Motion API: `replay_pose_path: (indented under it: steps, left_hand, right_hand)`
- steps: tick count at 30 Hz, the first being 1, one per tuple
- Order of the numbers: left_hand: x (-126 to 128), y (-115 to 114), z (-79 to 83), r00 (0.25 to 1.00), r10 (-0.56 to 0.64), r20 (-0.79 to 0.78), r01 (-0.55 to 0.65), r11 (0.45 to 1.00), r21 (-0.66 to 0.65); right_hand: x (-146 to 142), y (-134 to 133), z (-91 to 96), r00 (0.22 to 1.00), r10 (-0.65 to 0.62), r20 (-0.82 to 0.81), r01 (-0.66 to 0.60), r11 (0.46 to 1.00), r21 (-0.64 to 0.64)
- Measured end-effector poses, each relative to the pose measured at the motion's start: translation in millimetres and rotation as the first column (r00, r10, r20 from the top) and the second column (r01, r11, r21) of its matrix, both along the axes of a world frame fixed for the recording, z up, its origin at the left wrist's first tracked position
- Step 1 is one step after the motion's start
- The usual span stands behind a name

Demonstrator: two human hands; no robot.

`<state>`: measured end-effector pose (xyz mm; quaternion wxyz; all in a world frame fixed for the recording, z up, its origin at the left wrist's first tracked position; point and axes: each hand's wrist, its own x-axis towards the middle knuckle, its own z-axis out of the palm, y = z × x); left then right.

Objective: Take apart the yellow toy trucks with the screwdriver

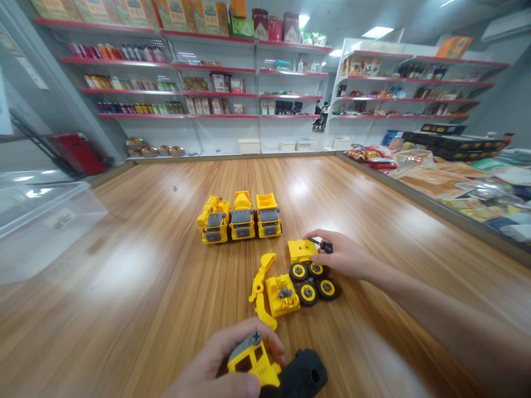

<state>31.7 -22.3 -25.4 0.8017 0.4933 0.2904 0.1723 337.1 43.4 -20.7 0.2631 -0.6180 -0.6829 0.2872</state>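
My left hand point(215, 367) is at the bottom edge, closed around a yellow toy cab with a grey screw on top point(253, 362), joined to a black chassis piece point(305, 376). My right hand point(346, 255) rests on the wooden table point(145, 276), fingers curled on a small black screwdriver point(324, 245). It lies beside loose toy parts: a yellow block point(301, 250), several black wheels with yellow hubs point(313, 282), a yellow body piece with grey screws point(282, 296) and a yellow digger arm point(260, 287).
Three assembled yellow toy trucks point(240, 220) stand in a row mid-table. A clear plastic box point(37, 221) sits at the left. Packaged goods point(440, 171) cover a counter on the right. Store shelves point(215, 83) line the back wall.
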Motion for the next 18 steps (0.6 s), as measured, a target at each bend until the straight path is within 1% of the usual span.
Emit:
replay_pose_path:
  steps: [4,6,8,11,14,16,18]
  left_hand:
    - [-1,-1,-1.6,1.0,0.017,-0.016,-0.017,1.0,-0.007]
    - [-1,-2,-3.6,0.998,0.05,-0.027,-0.051,0.998,-0.028]
    - [0,-2,-5.5,0.994,0.112,0.011,-0.111,0.991,-0.069]
    - [1,-1,-5.5,0.963,0.234,0.13,-0.205,0.957,-0.206]
    - [1,2,0.4,0.932,0.294,0.214,-0.215,0.92,-0.329]
    - [0,2,5.7,0.926,0.293,0.237,-0.195,0.911,-0.365]
    - [-1,2,9.6,0.925,0.301,0.231,-0.203,0.906,-0.371]
  right_hand:
    - [-2,-1,2.1,1.0,0.009,0.004,-0.009,1.0,-0.009]
    - [-2,-1,2.1,1.0,0.005,0.005,-0.005,1.0,-0.008]
    - [-3,-1,2.1,1.0,-0.016,0.011,0.016,1.0,0.008]
    - [-5,-3,5.7,0.997,-0.075,0.02,0.074,0.995,0.064]
    - [-14,-12,14.9,0.995,-0.101,0.019,0.097,0.984,0.151]
    - [-25,-23,21.6,0.997,-0.076,0.015,0.072,0.976,0.206]
    - [-37,-36,25.9,1.0,-0.004,0.002,0.003,0.969,0.248]
